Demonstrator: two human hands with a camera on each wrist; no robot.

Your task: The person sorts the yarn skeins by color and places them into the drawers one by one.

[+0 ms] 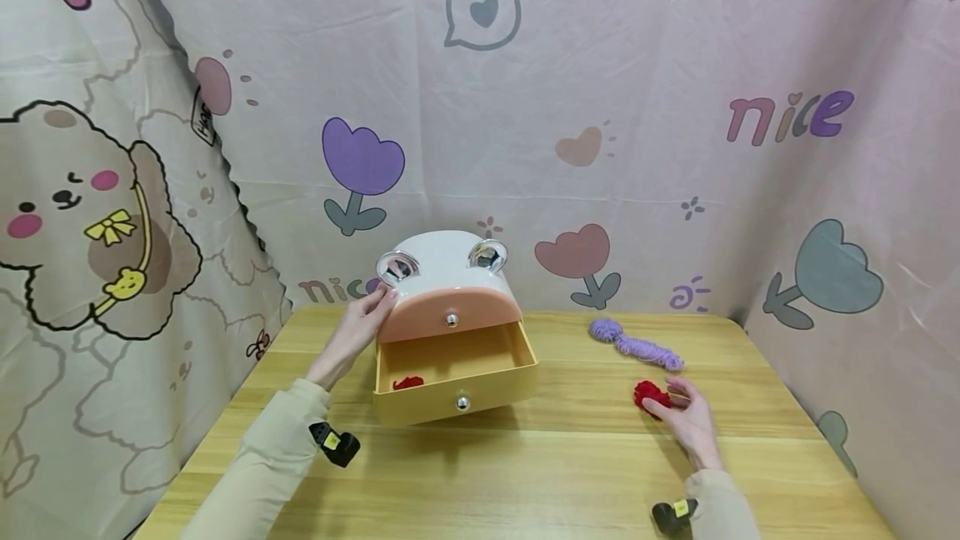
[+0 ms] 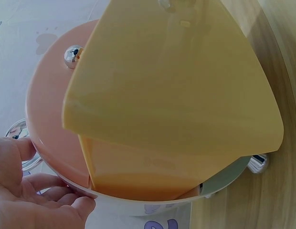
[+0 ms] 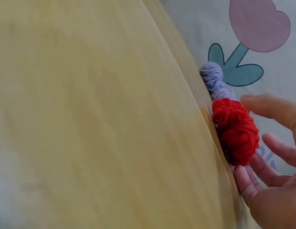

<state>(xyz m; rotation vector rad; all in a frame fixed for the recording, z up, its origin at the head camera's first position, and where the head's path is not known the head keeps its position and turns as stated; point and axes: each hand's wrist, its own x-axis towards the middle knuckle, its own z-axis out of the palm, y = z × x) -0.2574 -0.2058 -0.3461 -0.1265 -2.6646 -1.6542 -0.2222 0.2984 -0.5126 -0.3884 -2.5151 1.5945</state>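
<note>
A pale patterned cloth [image 1: 480, 165] hangs behind the far edge of a wooden table [image 1: 570, 473] and along its left and right. Left of the middle stands a white box [image 1: 442, 250] with a rounded top, a pink upper front and two silvery eye shapes. Its yellow drawer [image 1: 498, 392] is pulled out toward the near side. The left hand [image 1: 358, 327] grips the box's left edge, thumb and fingers bent against it. The right hand [image 1: 692, 422], at the table's right, has its digits curved in a hold. A long purple yarn piece [image 1: 637, 347] lies just beyond, farther off. The smaller red yarn bundle [image 1: 649, 394] is between the right thumb and fingers. Smallest, a red piece [image 1: 408, 382] lies in the drawer's near left corner.
</note>
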